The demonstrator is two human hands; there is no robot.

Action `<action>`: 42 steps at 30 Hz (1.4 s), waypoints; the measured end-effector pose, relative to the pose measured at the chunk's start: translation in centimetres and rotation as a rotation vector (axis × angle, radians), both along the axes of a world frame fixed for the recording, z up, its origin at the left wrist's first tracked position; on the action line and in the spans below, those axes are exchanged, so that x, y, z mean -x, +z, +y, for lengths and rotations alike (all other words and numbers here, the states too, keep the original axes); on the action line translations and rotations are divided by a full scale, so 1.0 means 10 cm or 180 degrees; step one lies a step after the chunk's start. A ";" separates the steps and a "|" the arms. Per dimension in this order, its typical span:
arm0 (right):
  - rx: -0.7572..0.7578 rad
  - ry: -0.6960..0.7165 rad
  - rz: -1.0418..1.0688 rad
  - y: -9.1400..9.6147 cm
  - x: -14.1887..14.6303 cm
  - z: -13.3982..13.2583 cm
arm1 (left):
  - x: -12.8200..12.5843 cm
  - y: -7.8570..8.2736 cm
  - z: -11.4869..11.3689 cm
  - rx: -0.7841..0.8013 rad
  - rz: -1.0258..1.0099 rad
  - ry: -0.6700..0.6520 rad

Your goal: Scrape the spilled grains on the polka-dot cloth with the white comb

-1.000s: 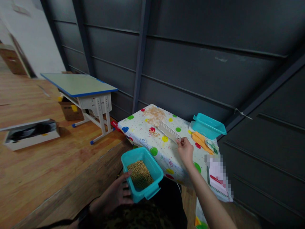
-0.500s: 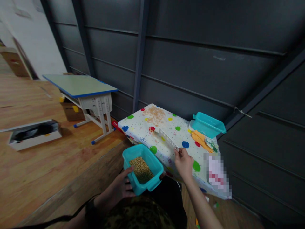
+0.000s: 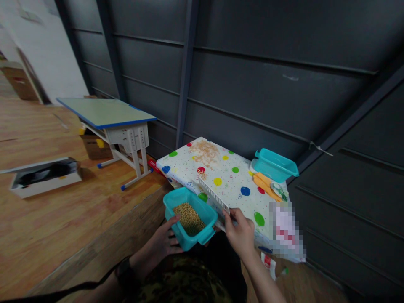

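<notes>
My left hand [image 3: 167, 240] grips the near-left wall of a turquoise plastic bin [image 3: 206, 213], thumb over the rim. Soybeans [image 3: 189, 218] cover the bin's bottom; it is held at the front edge of a table with a dotted tablecloth [image 3: 232, 181]. In my right hand [image 3: 239, 229] is the end of a white slotted plastic strip [image 3: 213, 194], pinched between thumb and fingers. The strip stands on edge over the cloth, just behind the bin's far rim. A few beans [image 3: 201, 173] lie on the cloth past its far end, and a tan crumbly patch [image 3: 205, 152] spreads farther back.
A second turquoise bin [image 3: 276, 165] sits at the table's back right, beside an orange cloth [image 3: 267, 185] and a roll of tape [image 3: 279, 190]. A green-topped desk [image 3: 107, 112] stands to the left. An open white box [image 3: 47, 179] lies on the floor. A dark panelled wall runs behind.
My right hand has drawn the white strip toward me and slightly left, up to the bin's rim. The bin has shifted very slightly up in view, still in my left hand.
</notes>
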State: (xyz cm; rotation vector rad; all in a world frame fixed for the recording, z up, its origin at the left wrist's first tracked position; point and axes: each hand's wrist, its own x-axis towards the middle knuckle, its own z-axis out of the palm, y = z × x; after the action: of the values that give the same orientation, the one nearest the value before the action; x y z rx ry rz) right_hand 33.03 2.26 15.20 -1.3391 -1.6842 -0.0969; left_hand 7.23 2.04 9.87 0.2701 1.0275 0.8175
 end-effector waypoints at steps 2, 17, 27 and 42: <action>-0.0035 0.0152 -0.0039 0.00 0.07 -0.11 | -0.01 0.04 -0.01 0.0011 0.0054 0.0026; 0.0212 -0.0542 0.0071 -0.11 -0.07 0.63 | -0.01 0.04 0.08 0.0218 0.0243 0.0142; 0.0215 -0.0375 0.0190 -0.15 0.01 0.39 | 0.12 -0.01 0.10 0.0138 0.0207 0.0123; 0.0064 -0.0112 0.0218 -0.02 0.14 0.16 | 0.11 0.01 0.10 0.0062 0.0172 0.0097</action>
State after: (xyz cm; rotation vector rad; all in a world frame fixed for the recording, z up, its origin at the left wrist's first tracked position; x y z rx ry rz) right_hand 31.66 3.88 14.96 -1.3723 -1.6086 -0.0541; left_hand 6.15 3.06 9.98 0.2616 1.0920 0.8310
